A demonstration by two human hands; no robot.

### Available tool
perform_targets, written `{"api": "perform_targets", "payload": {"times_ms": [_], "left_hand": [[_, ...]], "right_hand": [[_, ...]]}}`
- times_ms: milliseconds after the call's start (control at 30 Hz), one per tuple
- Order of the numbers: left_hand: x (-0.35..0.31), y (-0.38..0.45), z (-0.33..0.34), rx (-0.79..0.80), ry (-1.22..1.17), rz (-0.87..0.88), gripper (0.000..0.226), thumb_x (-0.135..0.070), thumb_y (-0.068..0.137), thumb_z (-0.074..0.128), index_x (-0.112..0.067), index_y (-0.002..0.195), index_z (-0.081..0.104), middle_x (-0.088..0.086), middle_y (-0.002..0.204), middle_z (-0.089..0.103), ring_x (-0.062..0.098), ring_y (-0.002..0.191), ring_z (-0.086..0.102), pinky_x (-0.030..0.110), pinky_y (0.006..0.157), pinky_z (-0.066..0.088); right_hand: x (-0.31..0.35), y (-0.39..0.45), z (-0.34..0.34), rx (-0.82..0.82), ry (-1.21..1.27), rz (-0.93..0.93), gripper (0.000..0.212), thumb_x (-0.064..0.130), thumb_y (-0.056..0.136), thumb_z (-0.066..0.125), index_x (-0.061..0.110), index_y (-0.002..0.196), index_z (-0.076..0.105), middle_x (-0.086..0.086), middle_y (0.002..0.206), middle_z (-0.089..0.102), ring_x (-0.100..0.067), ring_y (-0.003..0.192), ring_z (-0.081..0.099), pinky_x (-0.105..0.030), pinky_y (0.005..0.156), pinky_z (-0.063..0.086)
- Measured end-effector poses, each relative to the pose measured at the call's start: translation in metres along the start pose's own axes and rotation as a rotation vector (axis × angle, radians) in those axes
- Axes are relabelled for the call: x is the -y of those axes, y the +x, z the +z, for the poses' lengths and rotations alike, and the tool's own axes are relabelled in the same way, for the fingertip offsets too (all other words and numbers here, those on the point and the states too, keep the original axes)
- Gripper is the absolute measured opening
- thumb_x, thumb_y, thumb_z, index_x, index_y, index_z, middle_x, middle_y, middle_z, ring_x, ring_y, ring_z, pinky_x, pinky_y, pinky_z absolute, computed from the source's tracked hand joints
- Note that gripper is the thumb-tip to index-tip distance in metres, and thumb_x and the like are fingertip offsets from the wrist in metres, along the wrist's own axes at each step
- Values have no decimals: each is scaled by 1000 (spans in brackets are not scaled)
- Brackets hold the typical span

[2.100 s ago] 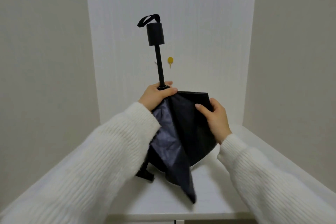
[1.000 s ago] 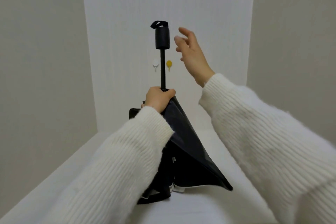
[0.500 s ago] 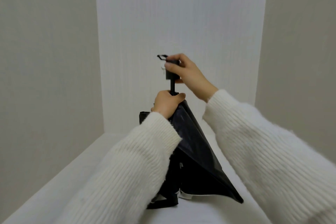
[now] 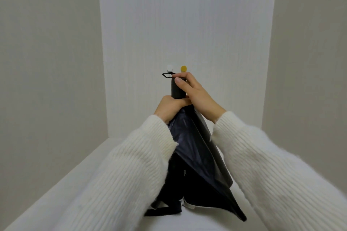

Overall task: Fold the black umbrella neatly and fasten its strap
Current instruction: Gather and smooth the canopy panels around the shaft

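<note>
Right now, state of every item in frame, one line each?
umbrella: upright on the table, canopy loose, not folded
handle: pushed down against the canopy top
strap: hanging loose, unfastened
wrist loop: sticking out left of the handle
left hand: gripping canopy top
right hand: gripping handle

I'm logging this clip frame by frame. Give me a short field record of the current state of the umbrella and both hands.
umbrella: black umbrella upright, tip end on the white surface
handle: pushed down against the canopy top, no shaft visible
left hand: gripping the canopy top
right hand: wrapped around the handle
canopy: loose, unfolded
strap: hanging undone at the bottom
</note>
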State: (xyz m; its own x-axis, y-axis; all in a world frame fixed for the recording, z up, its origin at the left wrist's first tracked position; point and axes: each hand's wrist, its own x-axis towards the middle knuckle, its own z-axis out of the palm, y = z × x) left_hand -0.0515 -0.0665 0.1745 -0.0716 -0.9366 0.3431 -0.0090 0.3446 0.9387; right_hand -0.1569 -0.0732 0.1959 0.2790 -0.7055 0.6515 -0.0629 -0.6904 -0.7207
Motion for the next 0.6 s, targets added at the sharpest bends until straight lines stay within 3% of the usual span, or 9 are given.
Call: {"api": "perform_targets", "payload": {"times_ms": [167,267,433,533,600], "left_hand": [[-4,-2,-9,143,26,-43,26,-12,79,69,5,99,68,20,92,72,28,83,71,33,77,58],[-4,-3,-13,189,1,-54,25,-14,81,68,4,100,67,19,91,72,27,81,71,30,74,58],[0,-2,-13,143,39,0,33,-22,78,74,3,99,67,23,99,71,34,91,70,42,89,55],[0,1,-15,199,80,15,40,-23,80,72,2,110,62,23,106,69,32,97,68,43,93,52],[-2,1,-18,265,106,41,39,-18,84,69,0,117,56,21,106,68,27,96,68,38,91,54]], "right_hand": [[-3,-1,3,7,17,17,23,27,99,46,17,119,53,7,102,55,0,88,54,-6,71,43],[-1,-1,2,21,11,9,21,26,100,45,16,117,52,7,99,54,-2,89,54,-10,76,44],[-3,0,-1,68,32,38,25,28,100,43,16,120,51,5,103,53,-8,98,54,-18,85,44],[-6,-1,1,83,71,53,20,29,100,43,19,116,51,-1,110,54,-17,107,56,-29,97,45],[-7,-3,3,81,103,56,14,28,100,44,23,110,52,-6,112,55,-19,106,57,-31,98,46]]}}
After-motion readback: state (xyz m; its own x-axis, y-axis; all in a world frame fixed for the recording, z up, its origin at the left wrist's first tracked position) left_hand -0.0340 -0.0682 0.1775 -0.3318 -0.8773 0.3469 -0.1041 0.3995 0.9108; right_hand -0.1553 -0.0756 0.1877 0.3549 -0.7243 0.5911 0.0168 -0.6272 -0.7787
